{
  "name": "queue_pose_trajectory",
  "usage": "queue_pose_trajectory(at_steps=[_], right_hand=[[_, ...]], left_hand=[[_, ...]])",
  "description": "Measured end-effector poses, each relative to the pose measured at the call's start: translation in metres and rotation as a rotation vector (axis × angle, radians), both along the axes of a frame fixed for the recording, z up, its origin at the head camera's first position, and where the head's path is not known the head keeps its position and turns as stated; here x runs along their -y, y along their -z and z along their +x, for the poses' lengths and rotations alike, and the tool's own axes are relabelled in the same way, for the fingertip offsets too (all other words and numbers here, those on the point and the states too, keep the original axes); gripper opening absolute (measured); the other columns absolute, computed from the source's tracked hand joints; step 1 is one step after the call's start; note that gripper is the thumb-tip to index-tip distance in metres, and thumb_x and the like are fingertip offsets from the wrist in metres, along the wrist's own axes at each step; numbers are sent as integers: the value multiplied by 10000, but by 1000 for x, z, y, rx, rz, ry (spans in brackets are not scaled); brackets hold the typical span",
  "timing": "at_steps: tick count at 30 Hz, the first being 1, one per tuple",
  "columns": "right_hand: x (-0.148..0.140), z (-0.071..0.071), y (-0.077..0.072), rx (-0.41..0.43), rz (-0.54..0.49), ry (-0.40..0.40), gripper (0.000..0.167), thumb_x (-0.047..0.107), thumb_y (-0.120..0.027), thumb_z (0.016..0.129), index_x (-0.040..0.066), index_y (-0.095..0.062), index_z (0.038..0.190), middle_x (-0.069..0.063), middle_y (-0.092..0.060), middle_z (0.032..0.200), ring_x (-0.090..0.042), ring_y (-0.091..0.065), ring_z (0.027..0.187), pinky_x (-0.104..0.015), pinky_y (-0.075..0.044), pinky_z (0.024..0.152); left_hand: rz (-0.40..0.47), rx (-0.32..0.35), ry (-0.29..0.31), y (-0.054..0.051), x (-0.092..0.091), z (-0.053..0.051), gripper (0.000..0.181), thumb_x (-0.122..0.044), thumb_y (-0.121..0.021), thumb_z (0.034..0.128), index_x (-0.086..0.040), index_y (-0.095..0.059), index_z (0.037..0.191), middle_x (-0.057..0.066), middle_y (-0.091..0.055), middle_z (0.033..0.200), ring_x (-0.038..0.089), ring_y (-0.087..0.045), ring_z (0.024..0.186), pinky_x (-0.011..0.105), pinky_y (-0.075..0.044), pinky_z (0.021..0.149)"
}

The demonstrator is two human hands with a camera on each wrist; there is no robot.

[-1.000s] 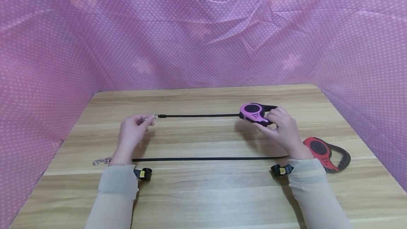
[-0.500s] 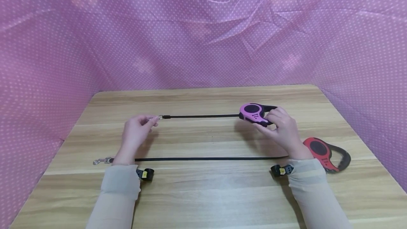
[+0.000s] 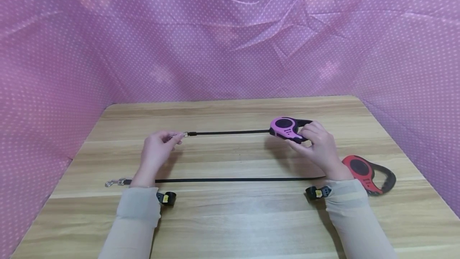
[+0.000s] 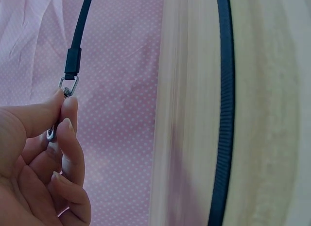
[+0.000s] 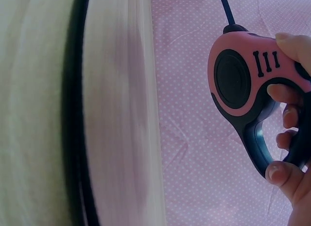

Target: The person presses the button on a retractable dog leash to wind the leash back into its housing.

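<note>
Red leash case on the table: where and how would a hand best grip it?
Probably by its black handle, coming from the right: the red case lies with that open loop pointing right, room for fingers inside, while its cord runs left and the right forearm overlaps its left side.

A raised black cord (image 3: pixel 231 132) from the left hand (image 3: pixel 156 151) to the pink case (image 3: pixel 286 127) in the right hand (image 3: pixel 319 147), a second cord (image 3: pixel 230 180) lying nearer, and a red case (image 3: pixel 365 177) block passage, while open bench (image 3: pixel 237 221) stretches between the cords and on the near side.
</note>
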State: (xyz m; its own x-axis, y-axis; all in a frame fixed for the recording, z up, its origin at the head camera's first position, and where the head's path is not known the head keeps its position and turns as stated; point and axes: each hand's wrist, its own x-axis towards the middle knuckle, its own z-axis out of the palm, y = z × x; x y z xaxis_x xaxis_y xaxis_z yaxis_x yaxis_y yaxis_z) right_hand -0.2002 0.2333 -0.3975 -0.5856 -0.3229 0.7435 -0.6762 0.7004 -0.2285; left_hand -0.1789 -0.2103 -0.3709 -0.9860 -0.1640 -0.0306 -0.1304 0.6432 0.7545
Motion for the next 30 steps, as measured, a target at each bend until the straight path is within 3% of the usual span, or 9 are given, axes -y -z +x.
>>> queue_pose_trajectory(at_steps=[12, 15, 20, 28, 30], right_hand=[[1, 0, -1, 11, 6, 1, 278, 232, -854, 688, 55, -640, 690, -55, -648, 724, -151, -517, 758, -198, -406, 651], [1, 1, 0, 13, 9, 5, 382, 383, -809, 782, 52, -642, 690, -57, -645, 718, -153, -517, 760, -199, -404, 651], [2, 2, 0, 10, 8, 14, 688, 694, -516, 894, 52, -640, 680, -52, -638, 708, -156, -516, 759, -204, -402, 646], [3, 2, 0, -1, 15, 7, 703, 705, -498, 896, 49, -643, 686, -54, -639, 705, -159, -516, 759, -219, -404, 644], [4, 2, 0, -1, 16, 1, 600, 617, -628, 882, 48, -647, 693, -57, -639, 709, -160, -516, 760, -229, -408, 642]], left_hand=[[-6, -10, 12, 1, -4, 1, 398, -472, -628, 947, -125, -711, 1122, 95, -727, 1022, 274, -655, 873, 303, -491, 727], [-8, -10, 15, 2, -4, 0, 400, -475, -631, 944, -123, -715, 1115, 96, -731, 1011, 272, -655, 866, 304, -484, 721], [-13, -7, 18, 3, -5, 0, 408, -475, -621, 950, -119, -710, 1127, 105, -733, 1025, 292, -663, 887, 305, -482, 718], [-10, -4, 42, 4, -9, 0, 361, -429, -599, 976, -120, -706, 1131, 130, -721, 1049, 303, -648, 882, 299, -487, 683], [-7, -2, 42, 4, -10, 0, 351, -424, -598, 979, -124, -708, 1124, 140, -714, 1047, 303, -640, 873, 298, -484, 668]])
